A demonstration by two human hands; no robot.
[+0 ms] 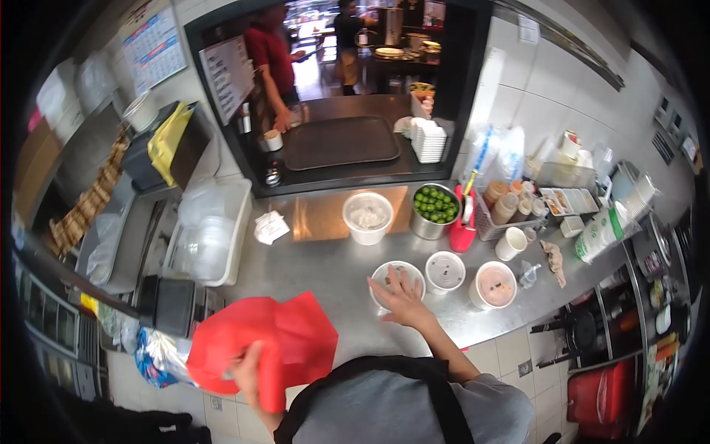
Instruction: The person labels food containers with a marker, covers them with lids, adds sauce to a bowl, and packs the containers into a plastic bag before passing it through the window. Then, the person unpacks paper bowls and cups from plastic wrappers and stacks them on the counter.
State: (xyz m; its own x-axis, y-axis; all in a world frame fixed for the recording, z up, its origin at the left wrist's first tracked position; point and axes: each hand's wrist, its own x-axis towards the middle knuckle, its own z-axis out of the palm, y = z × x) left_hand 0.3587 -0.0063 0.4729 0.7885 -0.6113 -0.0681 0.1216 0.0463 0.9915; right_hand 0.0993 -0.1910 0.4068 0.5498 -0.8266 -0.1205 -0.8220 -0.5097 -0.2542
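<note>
While the left hand (248, 368) gripped a bright red bag (305, 329) with curled fingers, the right hand (403, 297) lay open, its fingers spread over the top of a white tub (382, 275). The bag, a plain, matte red, hung at the near edge of the desk (296, 270), left of the tubs; it bulged wide and folded into creases, its left part blurred. Just right of the covered tub, and likewise round and white, stood a middle tub (445, 272) with a pale top flecked dark, then a right-hand tub (493, 286) showing pinkish orange. Behind them sat a larger white container (367, 219) and, beside it, a metal pot (433, 229) heaped with small green fruit (435, 203).
</note>
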